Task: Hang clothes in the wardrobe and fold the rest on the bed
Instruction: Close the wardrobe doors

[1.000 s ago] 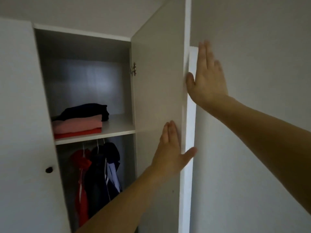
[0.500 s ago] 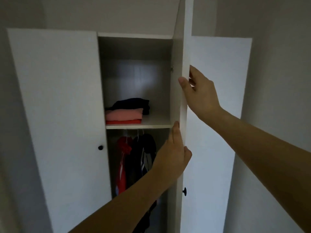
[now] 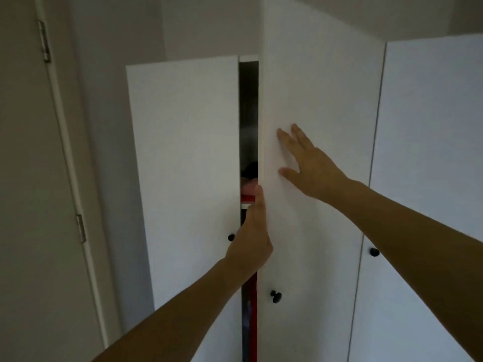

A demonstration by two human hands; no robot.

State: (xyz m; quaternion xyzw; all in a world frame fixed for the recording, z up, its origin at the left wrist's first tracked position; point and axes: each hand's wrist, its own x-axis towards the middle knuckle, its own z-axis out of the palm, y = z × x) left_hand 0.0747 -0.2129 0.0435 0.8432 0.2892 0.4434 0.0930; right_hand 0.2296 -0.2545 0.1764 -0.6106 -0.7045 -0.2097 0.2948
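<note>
door (image 3: 313,100): being held ajar, narrow gap at 9 o'clock
left hand (image 3: 251,239): edge being gripped
right hand (image 3: 308,163): face being pressed, fingers flat

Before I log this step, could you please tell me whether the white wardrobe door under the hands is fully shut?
Not yet: the white wardrobe door stands slightly ajar, with a narrow dark gap beside it.
</note>
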